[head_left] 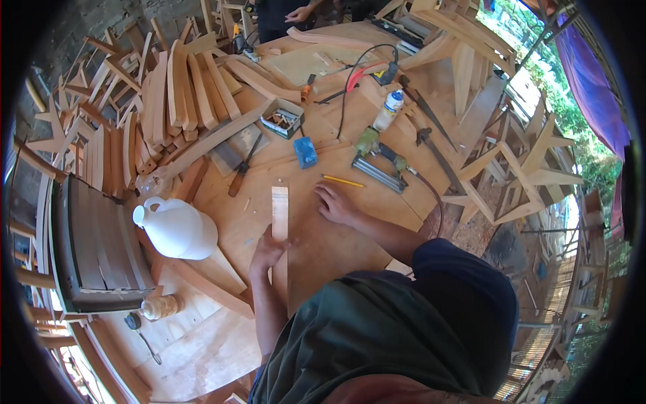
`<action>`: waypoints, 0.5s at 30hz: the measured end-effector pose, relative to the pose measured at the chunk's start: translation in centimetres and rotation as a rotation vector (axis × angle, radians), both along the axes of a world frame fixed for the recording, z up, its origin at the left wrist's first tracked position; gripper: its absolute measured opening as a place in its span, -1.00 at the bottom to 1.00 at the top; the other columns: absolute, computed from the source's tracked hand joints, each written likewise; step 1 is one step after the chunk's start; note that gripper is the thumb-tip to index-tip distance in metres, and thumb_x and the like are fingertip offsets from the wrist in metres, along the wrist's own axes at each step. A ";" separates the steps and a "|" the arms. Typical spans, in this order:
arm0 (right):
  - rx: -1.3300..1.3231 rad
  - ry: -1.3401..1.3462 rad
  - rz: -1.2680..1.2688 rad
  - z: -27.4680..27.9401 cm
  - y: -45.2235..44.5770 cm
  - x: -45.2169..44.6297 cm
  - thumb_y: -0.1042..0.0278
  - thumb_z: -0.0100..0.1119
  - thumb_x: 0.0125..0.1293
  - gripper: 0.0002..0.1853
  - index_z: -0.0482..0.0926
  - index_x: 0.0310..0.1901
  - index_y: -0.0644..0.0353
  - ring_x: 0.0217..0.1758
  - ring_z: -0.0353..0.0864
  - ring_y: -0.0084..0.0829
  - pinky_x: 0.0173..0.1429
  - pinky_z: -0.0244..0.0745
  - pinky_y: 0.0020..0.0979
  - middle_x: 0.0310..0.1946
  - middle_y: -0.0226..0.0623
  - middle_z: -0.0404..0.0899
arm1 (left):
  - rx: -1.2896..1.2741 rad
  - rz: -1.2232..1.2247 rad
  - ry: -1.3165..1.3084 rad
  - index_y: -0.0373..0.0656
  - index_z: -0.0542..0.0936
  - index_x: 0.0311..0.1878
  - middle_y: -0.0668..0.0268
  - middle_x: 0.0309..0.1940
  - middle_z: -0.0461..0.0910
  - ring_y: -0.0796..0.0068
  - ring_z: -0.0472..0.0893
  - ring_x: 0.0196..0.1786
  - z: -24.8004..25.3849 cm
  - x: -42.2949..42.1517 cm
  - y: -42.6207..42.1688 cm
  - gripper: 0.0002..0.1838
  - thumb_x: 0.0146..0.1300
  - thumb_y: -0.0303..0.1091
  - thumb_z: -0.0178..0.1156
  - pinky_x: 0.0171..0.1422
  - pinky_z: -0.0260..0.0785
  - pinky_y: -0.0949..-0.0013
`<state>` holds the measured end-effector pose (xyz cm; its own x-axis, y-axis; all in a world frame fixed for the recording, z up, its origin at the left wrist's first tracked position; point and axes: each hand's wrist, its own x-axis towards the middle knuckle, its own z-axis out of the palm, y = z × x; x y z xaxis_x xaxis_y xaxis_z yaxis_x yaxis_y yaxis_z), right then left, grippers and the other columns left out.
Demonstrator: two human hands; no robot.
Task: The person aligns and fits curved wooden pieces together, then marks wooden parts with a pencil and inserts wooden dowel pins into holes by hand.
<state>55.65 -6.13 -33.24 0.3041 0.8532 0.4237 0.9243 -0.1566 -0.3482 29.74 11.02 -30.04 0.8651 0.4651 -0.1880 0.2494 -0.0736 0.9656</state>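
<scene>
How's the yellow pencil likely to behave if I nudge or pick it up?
The pencil is thin and straight, so it should be light and stiff. Lying flat on the smooth-looking tabletop, it may roll or slide if pushed sideways; I can't tell whether its sides are faceted. It probably won't travel far towards the right hand, whose fingers are close by.

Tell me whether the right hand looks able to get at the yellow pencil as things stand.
Probably yes: the right hand rests on the tabletop right beside the yellow pencil, which lies uncovered, and nothing appears to stand between them.
</scene>
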 end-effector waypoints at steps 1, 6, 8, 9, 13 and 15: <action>0.023 -0.015 0.005 0.2 0.0 0.1 0.29 0.27 0.28 -0.48 0.53 0.26 0.31 0.44 0.44 0.01 0.50 0.40 -0.07 0.35 -0.05 0.46 | -0.007 0.012 -0.008 -0.40 0.48 0.26 0.07 -0.09 0.74 0.30 0.72 0.01 -0.2 -0.1 -0.1 -0.24 0.12 -0.13 0.58 0.11 0.57 0.23; -0.003 0.031 -0.043 1.1 0.1 -0.1 0.31 0.26 0.27 -0.51 0.56 0.22 0.30 0.41 0.47 0.02 0.47 0.43 -0.09 0.32 -0.04 0.49 | -0.033 -0.011 0.086 -0.41 0.46 0.27 0.14 -0.10 0.72 0.38 0.71 -0.02 5.0 0.7 -1.1 -0.24 0.13 -0.16 0.58 0.08 0.58 0.27; 0.004 0.067 -0.050 1.7 0.2 -0.5 0.31 0.24 0.26 -0.52 0.58 0.20 0.30 0.40 0.49 -0.01 0.46 0.44 -0.10 0.30 -0.06 0.51 | -0.054 0.005 0.055 -0.42 0.46 0.28 0.14 -0.08 0.72 0.39 0.71 -0.01 3.1 0.0 -1.0 -0.23 0.13 -0.17 0.58 0.08 0.58 0.27; 0.013 0.055 -0.044 1.8 0.3 -0.4 0.32 0.24 0.25 -0.52 0.58 0.20 0.30 0.38 0.50 0.00 0.45 0.44 -0.09 0.29 -0.06 0.52 | -0.095 0.027 -0.002 -0.42 0.45 0.29 0.14 -0.07 0.72 0.39 0.71 0.00 1.8 0.0 -0.8 -0.22 0.13 -0.17 0.58 0.07 0.58 0.27; 0.019 0.084 0.004 1.5 1.1 -0.3 0.35 0.24 0.27 -0.53 0.56 0.20 0.32 0.38 0.50 0.02 0.46 0.43 -0.09 0.31 -0.04 0.51 | 0.098 0.038 0.109 -0.34 0.43 0.38 -0.02 0.05 0.71 0.15 0.70 0.13 5.0 -0.3 -1.4 -0.07 0.06 0.05 0.58 0.23 0.53 0.15; 0.008 0.064 0.018 1.9 0.9 -0.5 0.36 0.23 0.29 -0.53 0.55 0.21 0.34 0.39 0.48 0.04 0.48 0.41 -0.08 0.32 -0.01 0.49 | 0.053 0.044 0.169 -0.32 0.41 0.41 -0.01 0.02 0.72 0.18 0.70 0.13 4.2 -0.2 -1.5 -0.08 0.08 -0.04 0.58 0.23 0.52 0.19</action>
